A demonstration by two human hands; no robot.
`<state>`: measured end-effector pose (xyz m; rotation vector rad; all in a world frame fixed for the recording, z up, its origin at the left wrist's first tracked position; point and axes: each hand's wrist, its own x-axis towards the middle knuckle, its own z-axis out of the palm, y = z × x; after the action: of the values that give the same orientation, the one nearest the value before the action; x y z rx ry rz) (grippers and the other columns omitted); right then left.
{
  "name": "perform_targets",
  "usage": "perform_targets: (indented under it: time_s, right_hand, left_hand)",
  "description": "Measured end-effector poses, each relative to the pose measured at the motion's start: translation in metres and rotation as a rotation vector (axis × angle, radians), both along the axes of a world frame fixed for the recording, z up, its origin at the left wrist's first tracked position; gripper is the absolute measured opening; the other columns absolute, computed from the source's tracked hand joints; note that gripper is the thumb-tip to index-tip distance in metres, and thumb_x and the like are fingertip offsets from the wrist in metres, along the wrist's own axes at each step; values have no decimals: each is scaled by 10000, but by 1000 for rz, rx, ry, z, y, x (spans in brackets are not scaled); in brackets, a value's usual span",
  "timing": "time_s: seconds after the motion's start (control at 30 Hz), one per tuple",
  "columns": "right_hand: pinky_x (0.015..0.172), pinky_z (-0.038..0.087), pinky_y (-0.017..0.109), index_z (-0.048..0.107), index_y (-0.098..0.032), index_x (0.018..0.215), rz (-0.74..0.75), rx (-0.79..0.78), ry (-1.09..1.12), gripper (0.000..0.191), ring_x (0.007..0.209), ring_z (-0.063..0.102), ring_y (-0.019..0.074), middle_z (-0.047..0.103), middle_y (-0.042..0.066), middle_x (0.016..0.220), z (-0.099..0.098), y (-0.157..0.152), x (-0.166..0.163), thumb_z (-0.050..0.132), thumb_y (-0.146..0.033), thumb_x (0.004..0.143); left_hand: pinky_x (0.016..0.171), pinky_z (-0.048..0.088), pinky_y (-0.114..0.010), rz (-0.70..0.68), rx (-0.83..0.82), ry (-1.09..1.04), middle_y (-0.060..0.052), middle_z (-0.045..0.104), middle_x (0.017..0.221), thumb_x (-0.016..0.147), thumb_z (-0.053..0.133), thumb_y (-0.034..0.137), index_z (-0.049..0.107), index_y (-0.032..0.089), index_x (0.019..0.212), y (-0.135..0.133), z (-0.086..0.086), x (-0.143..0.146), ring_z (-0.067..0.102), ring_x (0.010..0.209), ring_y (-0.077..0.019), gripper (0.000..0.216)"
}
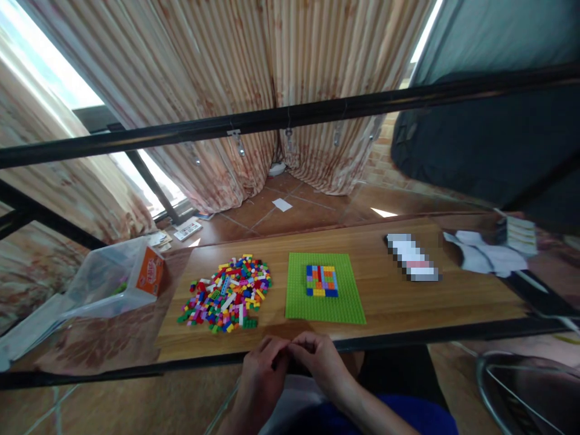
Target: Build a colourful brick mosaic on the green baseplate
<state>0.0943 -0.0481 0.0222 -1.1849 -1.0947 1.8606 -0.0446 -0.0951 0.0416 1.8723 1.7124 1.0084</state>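
Left hand (261, 370) and right hand (319, 361) curled, fingertips meeting; contents impossible to tell. Just beyond: one green baseplate (299, 302), edges square to table (408, 305); one brick pile (226, 294) leftward.

Left hand (261, 368), right hand (319, 359) bare — blue garment (408, 420) below.

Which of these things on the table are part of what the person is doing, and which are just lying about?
In use:
- pile of loose bricks
- green baseplate with a small block of bricks built on it
- left hand and right hand, fingertips together just in front of the baseplate

Lying about:
- clear tub, off to the left
- papers
- slips on the floor
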Motion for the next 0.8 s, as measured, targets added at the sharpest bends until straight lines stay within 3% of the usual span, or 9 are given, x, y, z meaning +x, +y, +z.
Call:
perform_targets:
  time_s: [0.27,0.8]
  right_hand:
    - [513,288,249,676,-180,665,11,-5,33,408,519,418,96,536,-28,546,15,4,21,755,-580,672]
    - [538,331,243,726,-167,687,22,-168,246,350,534,434,80,646,15,639,33,6,29,821,-503,662]
  left_hand:
    - [628,544,-231,-54,20,-32,-22,734,807,899,587,196,698,225,925,8,9,7,694,706,-155,118]
    - [719,545,-239,-28,61,-193,-35,716,822,916,562,191,684,204,882,11,28,17,676,771,-148,128]
